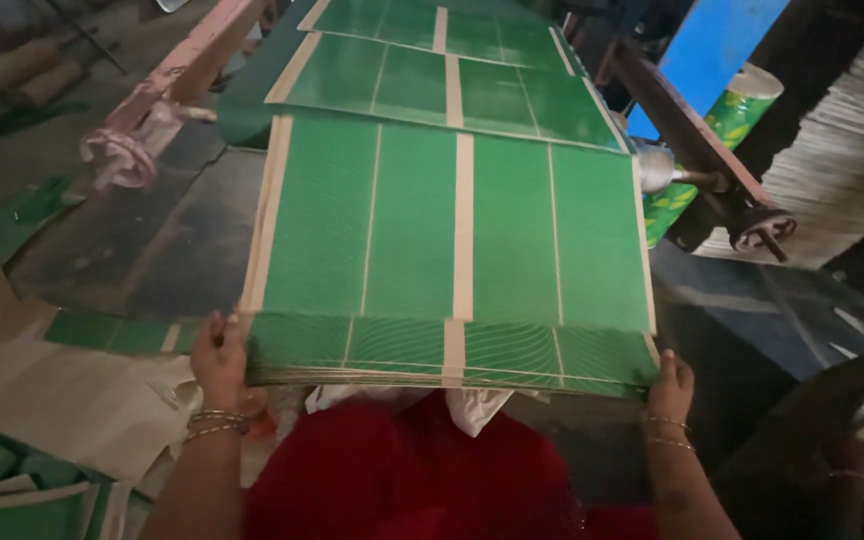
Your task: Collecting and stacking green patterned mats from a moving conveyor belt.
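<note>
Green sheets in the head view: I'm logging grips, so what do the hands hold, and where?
Both hold the stack of green sheets: left hand at its near left corner, right hand at its near right corner.

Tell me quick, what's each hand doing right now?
Left hand: closed on the left edge of the green sheet stack.
Right hand: closed on the stack's right corner.

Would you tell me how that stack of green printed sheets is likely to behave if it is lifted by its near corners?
The stack of green sheets would probably sag: its near edge already bends down between the left hand and the right hand. It looks thick, so likely heavy. The glossy faces suggest the sheets could slide apart.
</note>
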